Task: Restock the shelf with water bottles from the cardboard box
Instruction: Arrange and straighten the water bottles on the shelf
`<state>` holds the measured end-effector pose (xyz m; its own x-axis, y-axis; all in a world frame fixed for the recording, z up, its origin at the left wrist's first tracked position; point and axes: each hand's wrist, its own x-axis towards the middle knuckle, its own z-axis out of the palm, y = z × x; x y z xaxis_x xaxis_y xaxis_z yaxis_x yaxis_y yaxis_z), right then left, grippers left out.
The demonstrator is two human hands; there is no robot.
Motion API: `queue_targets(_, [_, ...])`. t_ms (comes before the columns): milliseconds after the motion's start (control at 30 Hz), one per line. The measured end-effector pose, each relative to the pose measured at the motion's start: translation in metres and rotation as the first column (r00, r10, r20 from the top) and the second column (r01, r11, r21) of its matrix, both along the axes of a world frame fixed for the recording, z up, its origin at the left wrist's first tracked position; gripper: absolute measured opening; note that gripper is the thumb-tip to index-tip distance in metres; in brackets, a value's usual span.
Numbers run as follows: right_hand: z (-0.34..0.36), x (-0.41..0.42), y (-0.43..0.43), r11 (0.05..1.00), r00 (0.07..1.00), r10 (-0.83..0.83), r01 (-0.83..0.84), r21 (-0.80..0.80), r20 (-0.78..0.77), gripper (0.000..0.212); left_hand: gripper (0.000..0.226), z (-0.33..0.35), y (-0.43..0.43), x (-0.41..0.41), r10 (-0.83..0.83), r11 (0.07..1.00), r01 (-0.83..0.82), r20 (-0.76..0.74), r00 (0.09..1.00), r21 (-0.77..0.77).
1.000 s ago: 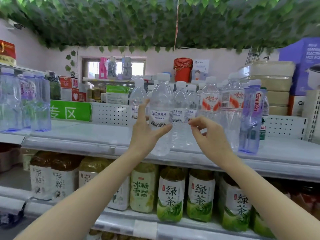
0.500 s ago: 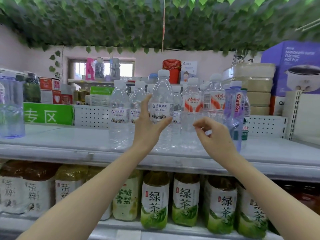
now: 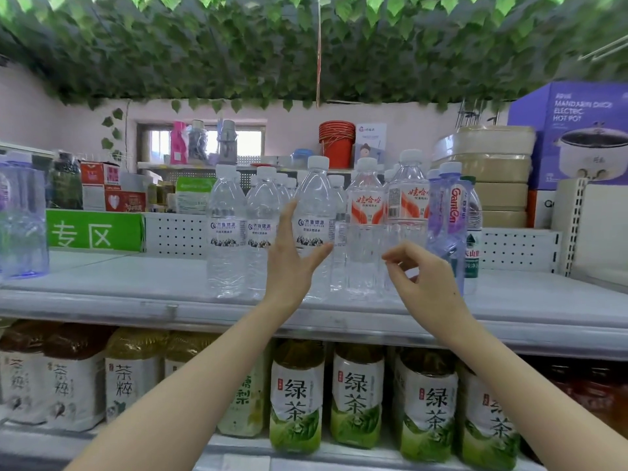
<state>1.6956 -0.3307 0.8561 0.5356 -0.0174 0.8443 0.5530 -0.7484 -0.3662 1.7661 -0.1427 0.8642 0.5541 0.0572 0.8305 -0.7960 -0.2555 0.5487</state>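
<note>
Clear water bottles with white caps stand in a group on the grey upper shelf [image 3: 136, 294]. My left hand [image 3: 289, 260] is raised with straight fingers and a spread thumb against the left side of one blue-labelled bottle [image 3: 314, 198], which stands upright on the shelf. Two matching bottles [image 3: 226, 232] stand just left of it. My right hand [image 3: 424, 283] hovers with loosely curled fingers, holding nothing, in front of a red-labelled bottle [image 3: 365, 205]. The cardboard box is out of view.
A purple-tinted bottle [image 3: 448, 212] and a green-labelled one stand at the right of the group. Large blue jugs [image 3: 20, 226] sit far left. Green tea bottles [image 3: 295, 399] fill the lower shelf. A perforated back panel [image 3: 176, 232] and stacked boxes [image 3: 574, 130] lie behind.
The blue-labelled bottle went from my left hand's grip onto the shelf beside the others. My left fingers have straightened off it. My right hand has dropped slightly lower.
</note>
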Motion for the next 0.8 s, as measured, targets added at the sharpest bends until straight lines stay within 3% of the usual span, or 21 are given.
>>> queue_targets(533, [-0.006,-0.002,-0.023,0.999,1.000,-0.027,0.027,0.026,-0.007,0.018,0.085,-0.012,-0.018,0.020,-0.046,0.999,0.046,-0.096,0.994,0.002])
queue_targets(800, [-0.013,0.000,-0.024,0.998,0.998,-0.019,0.022,0.051,-0.054,0.018,0.086,-0.011,-0.018,0.010,0.008,0.994,0.005,-0.130,0.992,0.106])
